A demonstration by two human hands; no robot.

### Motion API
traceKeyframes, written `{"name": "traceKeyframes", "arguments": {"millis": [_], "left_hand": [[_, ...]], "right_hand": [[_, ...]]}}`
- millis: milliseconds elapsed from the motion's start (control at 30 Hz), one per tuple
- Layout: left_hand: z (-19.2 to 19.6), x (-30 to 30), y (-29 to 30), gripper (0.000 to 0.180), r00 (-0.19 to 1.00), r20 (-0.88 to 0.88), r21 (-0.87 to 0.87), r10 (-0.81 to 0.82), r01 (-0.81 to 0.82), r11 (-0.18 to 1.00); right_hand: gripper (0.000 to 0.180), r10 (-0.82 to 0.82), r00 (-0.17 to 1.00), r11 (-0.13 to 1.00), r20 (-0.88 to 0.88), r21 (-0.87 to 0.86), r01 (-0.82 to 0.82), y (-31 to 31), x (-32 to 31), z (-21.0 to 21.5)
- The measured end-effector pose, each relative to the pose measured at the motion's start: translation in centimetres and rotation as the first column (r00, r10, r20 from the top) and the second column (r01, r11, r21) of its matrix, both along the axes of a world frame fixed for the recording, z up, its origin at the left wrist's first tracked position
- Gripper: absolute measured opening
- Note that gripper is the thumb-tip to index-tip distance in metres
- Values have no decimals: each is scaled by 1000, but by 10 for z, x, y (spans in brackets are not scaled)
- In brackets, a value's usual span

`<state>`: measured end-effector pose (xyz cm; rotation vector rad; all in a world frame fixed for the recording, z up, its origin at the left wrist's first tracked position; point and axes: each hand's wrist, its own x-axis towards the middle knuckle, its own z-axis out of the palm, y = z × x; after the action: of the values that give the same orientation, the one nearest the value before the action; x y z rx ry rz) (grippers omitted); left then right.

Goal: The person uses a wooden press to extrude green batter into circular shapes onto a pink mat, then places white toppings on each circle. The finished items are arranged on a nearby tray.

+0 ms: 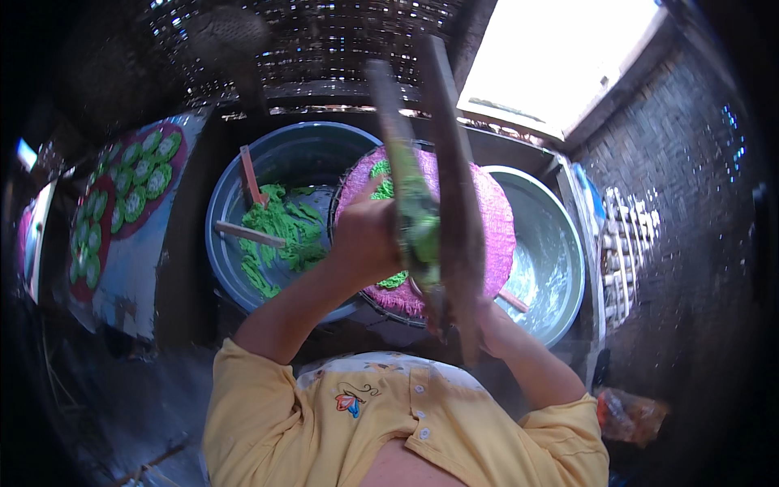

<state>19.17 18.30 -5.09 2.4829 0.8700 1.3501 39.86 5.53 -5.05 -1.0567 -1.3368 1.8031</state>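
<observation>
A long two-armed wooden press [462, 219] stands up close to me, blurred, with green dough [423, 235] smeared on its left bar. My left hand [367, 242] is closed at the left bar, its fingers partly hidden behind the wood. Lower down, my right hand [485, 323] grips the press near its bottom end, mostly covered by the bar. Beneath the press lies a round pink woven mat [497, 227] in a dark rim. Green strands of dough [393, 281] rest on the mat, partly hidden by the press and my left hand.
At left, a blue-grey basin [223, 195] holds green dough [284, 231], a red-handled tool [251, 174] and a wooden stick [250, 234]. A pale green basin [568, 268] with whitish wet residue stands at right. Farther left, round green pieces [143, 170] lie on pink mats over a table [146, 276].
</observation>
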Motion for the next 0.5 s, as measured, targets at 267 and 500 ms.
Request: {"name": "traceKeyframes", "arguments": {"millis": [267, 500], "left_hand": [[38, 42, 74, 67, -80, 974, 122, 213, 973, -193], [-14, 80, 81, 68, -152, 941, 173, 303, 984, -45]], "right_hand": [[89, -47, 992, 943, -120, -332, 5, -22, 67, 19], [75, -57, 977, 928, 204, -350, 127, -11, 102, 30]]}}
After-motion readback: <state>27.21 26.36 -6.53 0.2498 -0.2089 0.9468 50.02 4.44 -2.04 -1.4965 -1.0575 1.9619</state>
